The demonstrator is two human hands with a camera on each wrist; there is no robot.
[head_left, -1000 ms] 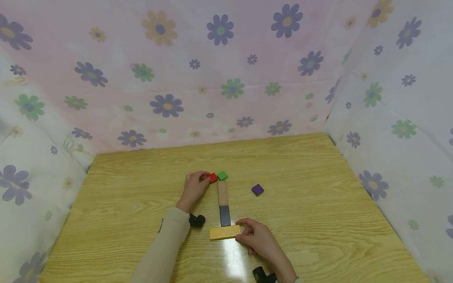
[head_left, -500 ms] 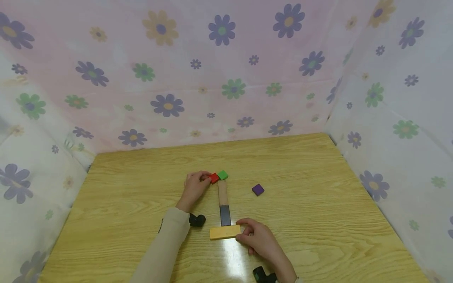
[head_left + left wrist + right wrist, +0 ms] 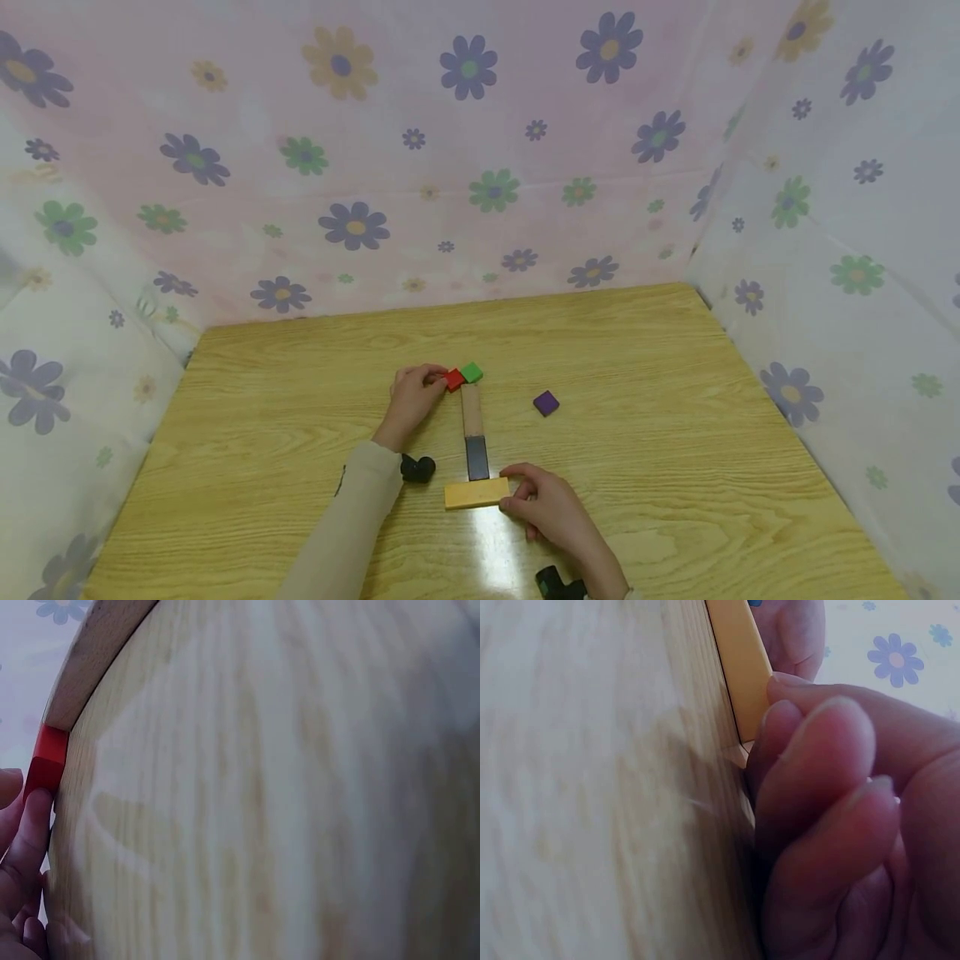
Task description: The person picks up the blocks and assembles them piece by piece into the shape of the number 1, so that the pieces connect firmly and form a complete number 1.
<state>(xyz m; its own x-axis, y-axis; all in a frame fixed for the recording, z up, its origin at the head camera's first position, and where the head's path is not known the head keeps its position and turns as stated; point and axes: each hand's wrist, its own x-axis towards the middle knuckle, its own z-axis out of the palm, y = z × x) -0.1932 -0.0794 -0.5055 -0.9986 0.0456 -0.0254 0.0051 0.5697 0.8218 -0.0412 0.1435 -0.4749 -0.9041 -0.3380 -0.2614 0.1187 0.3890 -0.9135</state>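
Observation:
My left hand (image 3: 412,396) pinches a small red square block (image 3: 454,380) between thumb and fingers, flat at the table. That block's right corner meets a green square block (image 3: 471,372). Below these, a plain wooden block (image 3: 471,410) runs toward me, then a black block (image 3: 477,458). Crosswise at the near end lies a yellow block (image 3: 472,493); my right hand (image 3: 547,507) grips its right end. In the left wrist view the fingers touch the red block (image 3: 46,759) beside the wooden one. The right wrist view has the yellow block (image 3: 741,671) at the fingertips.
A purple square block (image 3: 547,403) lies alone to the right of the row. Black wrist devices (image 3: 418,468) sit at both wrists. Flowered cloth (image 3: 405,167) encloses the wood-grain table (image 3: 637,350) at the back and sides.
The left hand has slid the red block slightly right, up against the green block and the wooden block's end. My right hand stays at the yellow block.

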